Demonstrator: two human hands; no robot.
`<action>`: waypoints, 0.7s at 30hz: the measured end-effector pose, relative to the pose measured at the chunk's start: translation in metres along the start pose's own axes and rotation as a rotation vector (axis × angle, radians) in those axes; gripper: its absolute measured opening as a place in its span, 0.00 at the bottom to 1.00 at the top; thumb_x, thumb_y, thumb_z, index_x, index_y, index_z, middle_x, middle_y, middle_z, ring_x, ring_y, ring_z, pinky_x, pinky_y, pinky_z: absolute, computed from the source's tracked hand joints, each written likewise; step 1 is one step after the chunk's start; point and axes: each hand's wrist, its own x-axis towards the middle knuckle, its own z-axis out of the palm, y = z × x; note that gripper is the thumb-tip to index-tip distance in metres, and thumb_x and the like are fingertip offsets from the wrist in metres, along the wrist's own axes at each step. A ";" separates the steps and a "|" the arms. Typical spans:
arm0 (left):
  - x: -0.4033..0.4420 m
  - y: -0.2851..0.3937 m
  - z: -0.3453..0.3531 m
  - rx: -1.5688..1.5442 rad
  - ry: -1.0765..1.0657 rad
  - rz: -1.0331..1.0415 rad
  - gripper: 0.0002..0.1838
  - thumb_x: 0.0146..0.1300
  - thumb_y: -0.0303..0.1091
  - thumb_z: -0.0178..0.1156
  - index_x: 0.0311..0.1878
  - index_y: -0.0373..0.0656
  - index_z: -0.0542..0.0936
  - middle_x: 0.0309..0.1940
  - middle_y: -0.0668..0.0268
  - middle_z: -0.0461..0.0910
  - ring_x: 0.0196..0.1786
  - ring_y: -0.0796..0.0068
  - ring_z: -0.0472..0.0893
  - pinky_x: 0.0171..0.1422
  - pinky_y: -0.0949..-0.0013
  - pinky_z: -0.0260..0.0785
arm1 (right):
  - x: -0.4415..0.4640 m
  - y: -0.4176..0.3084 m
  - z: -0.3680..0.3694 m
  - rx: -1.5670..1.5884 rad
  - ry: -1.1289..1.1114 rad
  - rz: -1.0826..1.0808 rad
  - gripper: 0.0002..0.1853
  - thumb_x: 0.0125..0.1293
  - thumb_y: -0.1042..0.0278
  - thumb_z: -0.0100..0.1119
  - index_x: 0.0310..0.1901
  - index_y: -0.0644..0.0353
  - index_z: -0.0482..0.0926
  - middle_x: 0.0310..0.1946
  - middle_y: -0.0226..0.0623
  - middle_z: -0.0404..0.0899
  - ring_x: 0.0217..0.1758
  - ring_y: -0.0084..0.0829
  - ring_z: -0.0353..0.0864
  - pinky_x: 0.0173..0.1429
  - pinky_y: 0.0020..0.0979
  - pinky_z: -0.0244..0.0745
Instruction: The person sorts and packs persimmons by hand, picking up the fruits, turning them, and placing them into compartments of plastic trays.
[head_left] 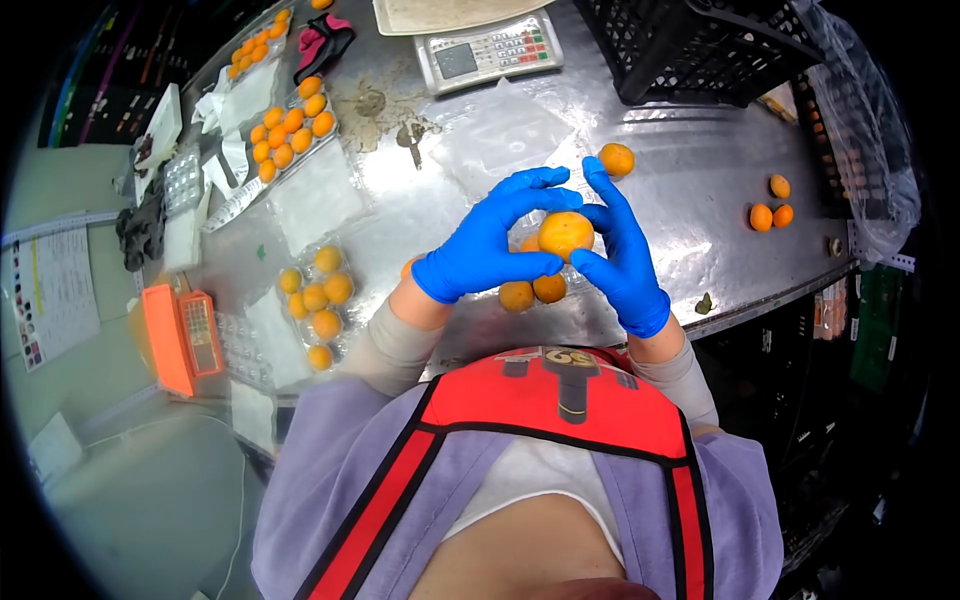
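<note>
My left hand (pixel 495 235) and my right hand (pixel 625 262), both in blue gloves, are cupped around one orange (pixel 566 236) above the metal table. The right thumb and fingers press against its right side. My left thumb lies at its lower left edge, with the left fingers curved over the top. Beneath the hands are several more oranges (pixel 516 296), partly hidden by them. A single orange (pixel 616 159) rests just beyond my right fingertips. To the left, a clear plastic tray (pixel 345 318) carries several duller oranges.
A weighing scale (pixel 490 50) and a black crate (pixel 690 50) stand at the back. Filled orange trays (pixel 325 142) lie at the far left, near a pink-and-black tool (pixel 322 45). An orange-coloured device (pixel 180 340) sits at the left edge. Three oranges (pixel 761 217) lie at the right.
</note>
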 end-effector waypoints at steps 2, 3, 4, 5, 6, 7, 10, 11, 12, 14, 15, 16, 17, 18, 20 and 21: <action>0.001 -0.005 0.004 -0.179 0.051 -0.003 0.33 0.48 0.34 0.70 0.60 0.43 0.72 0.66 0.59 0.63 0.69 0.62 0.63 0.71 0.59 0.53 | 0.000 0.000 0.000 0.080 -0.013 -0.003 0.44 0.57 0.66 0.62 0.72 0.61 0.48 0.66 0.41 0.60 0.62 0.33 0.68 0.68 0.36 0.60; 0.001 -0.005 0.007 -0.179 0.050 -0.004 0.33 0.48 0.34 0.70 0.60 0.43 0.72 0.66 0.59 0.63 0.69 0.62 0.63 0.71 0.59 0.53 | 0.001 0.001 0.001 0.161 -0.027 -0.005 0.44 0.57 0.66 0.62 0.72 0.61 0.47 0.65 0.40 0.61 0.62 0.33 0.67 0.68 0.36 0.60; 0.001 -0.005 0.012 -0.377 0.122 -0.056 0.30 0.49 0.33 0.69 0.58 0.44 0.73 0.65 0.59 0.63 0.67 0.62 0.64 0.71 0.59 0.54 | 0.001 0.001 0.002 0.162 -0.026 -0.006 0.44 0.57 0.66 0.62 0.72 0.61 0.47 0.65 0.40 0.61 0.62 0.33 0.67 0.68 0.36 0.60; 0.001 -0.004 0.015 -0.575 0.194 -0.109 0.28 0.50 0.32 0.69 0.56 0.45 0.74 0.64 0.60 0.63 0.66 0.62 0.66 0.71 0.58 0.56 | 0.001 0.001 0.005 0.213 -0.018 -0.003 0.44 0.58 0.66 0.62 0.72 0.60 0.47 0.64 0.40 0.62 0.62 0.32 0.67 0.68 0.36 0.59; 0.000 -0.005 0.017 -0.575 0.194 -0.110 0.28 0.50 0.32 0.69 0.56 0.45 0.74 0.64 0.60 0.63 0.66 0.62 0.66 0.71 0.58 0.56 | 0.001 0.001 0.007 0.263 -0.010 -0.001 0.44 0.58 0.66 0.61 0.72 0.60 0.47 0.63 0.40 0.63 0.62 0.32 0.67 0.68 0.36 0.59; -0.001 -0.005 0.019 -0.579 0.209 -0.119 0.27 0.51 0.32 0.69 0.56 0.45 0.74 0.64 0.61 0.63 0.66 0.63 0.66 0.71 0.58 0.56 | 0.001 0.001 0.009 0.264 -0.010 -0.001 0.44 0.58 0.66 0.61 0.72 0.60 0.47 0.63 0.40 0.63 0.62 0.32 0.67 0.68 0.36 0.59; -0.003 -0.009 0.020 -0.600 0.209 -0.136 0.28 0.52 0.32 0.68 0.57 0.44 0.72 0.64 0.61 0.63 0.66 0.64 0.66 0.71 0.59 0.56 | 0.000 -0.001 0.013 0.310 0.063 0.114 0.43 0.59 0.66 0.60 0.72 0.59 0.47 0.62 0.39 0.63 0.62 0.32 0.67 0.68 0.35 0.59; -0.003 -0.009 0.020 -0.616 0.192 -0.143 0.29 0.52 0.33 0.68 0.59 0.44 0.72 0.64 0.60 0.62 0.66 0.64 0.66 0.71 0.59 0.56 | 0.000 0.001 0.013 0.293 0.061 0.092 0.42 0.60 0.66 0.59 0.72 0.58 0.48 0.62 0.39 0.64 0.62 0.32 0.67 0.68 0.35 0.59; -0.003 -0.009 0.019 -0.616 0.193 -0.143 0.29 0.52 0.33 0.68 0.59 0.44 0.72 0.64 0.60 0.62 0.66 0.64 0.66 0.71 0.59 0.56 | 0.000 0.002 0.013 0.276 0.060 0.069 0.41 0.60 0.65 0.58 0.72 0.58 0.48 0.62 0.39 0.64 0.62 0.32 0.67 0.68 0.34 0.59; -0.004 -0.008 0.016 -0.741 0.163 -0.137 0.31 0.54 0.33 0.67 0.62 0.43 0.69 0.64 0.61 0.63 0.66 0.64 0.66 0.70 0.59 0.57 | 0.001 0.001 0.013 0.278 0.062 0.072 0.41 0.60 0.65 0.58 0.72 0.58 0.49 0.62 0.38 0.64 0.62 0.31 0.67 0.68 0.34 0.59; -0.004 -0.007 0.015 -0.741 0.163 -0.137 0.31 0.54 0.33 0.67 0.62 0.43 0.69 0.64 0.61 0.63 0.66 0.64 0.66 0.70 0.59 0.57 | 0.001 0.001 0.013 0.280 0.065 0.074 0.41 0.61 0.64 0.58 0.72 0.58 0.49 0.62 0.38 0.64 0.62 0.31 0.67 0.68 0.34 0.58; -0.004 -0.005 0.015 -0.784 0.119 -0.175 0.35 0.52 0.36 0.68 0.64 0.41 0.67 0.65 0.60 0.63 0.67 0.65 0.65 0.71 0.60 0.55 | 0.001 0.001 0.013 0.281 0.064 0.074 0.41 0.61 0.64 0.58 0.72 0.58 0.49 0.62 0.38 0.64 0.62 0.31 0.67 0.68 0.34 0.58; -0.005 -0.003 0.014 -0.827 0.075 -0.212 0.39 0.51 0.38 0.69 0.66 0.40 0.65 0.67 0.60 0.64 0.68 0.66 0.64 0.71 0.61 0.54 | 0.000 0.002 0.011 0.290 0.034 0.069 0.41 0.60 0.64 0.58 0.72 0.58 0.49 0.63 0.38 0.63 0.62 0.31 0.67 0.68 0.35 0.58; -0.004 -0.002 0.012 -0.827 0.076 -0.213 0.39 0.51 0.38 0.69 0.66 0.40 0.65 0.67 0.60 0.64 0.68 0.66 0.64 0.71 0.61 0.54 | 0.000 0.002 0.011 0.300 0.003 0.065 0.41 0.60 0.64 0.58 0.72 0.58 0.49 0.63 0.39 0.63 0.62 0.31 0.67 0.68 0.35 0.58; -0.004 0.001 0.008 -0.713 -0.010 -0.189 0.41 0.50 0.35 0.69 0.67 0.39 0.63 0.66 0.60 0.65 0.68 0.65 0.65 0.72 0.60 0.54 | -0.002 0.003 0.011 0.263 0.015 0.046 0.42 0.59 0.64 0.58 0.72 0.59 0.49 0.63 0.40 0.63 0.61 0.32 0.68 0.68 0.35 0.58; -0.004 0.001 0.007 -0.712 -0.010 -0.190 0.41 0.50 0.35 0.69 0.67 0.39 0.63 0.66 0.60 0.65 0.68 0.65 0.65 0.72 0.60 0.54 | -0.002 0.003 0.011 0.224 0.026 0.026 0.42 0.58 0.64 0.58 0.72 0.60 0.49 0.64 0.40 0.62 0.60 0.32 0.68 0.68 0.35 0.57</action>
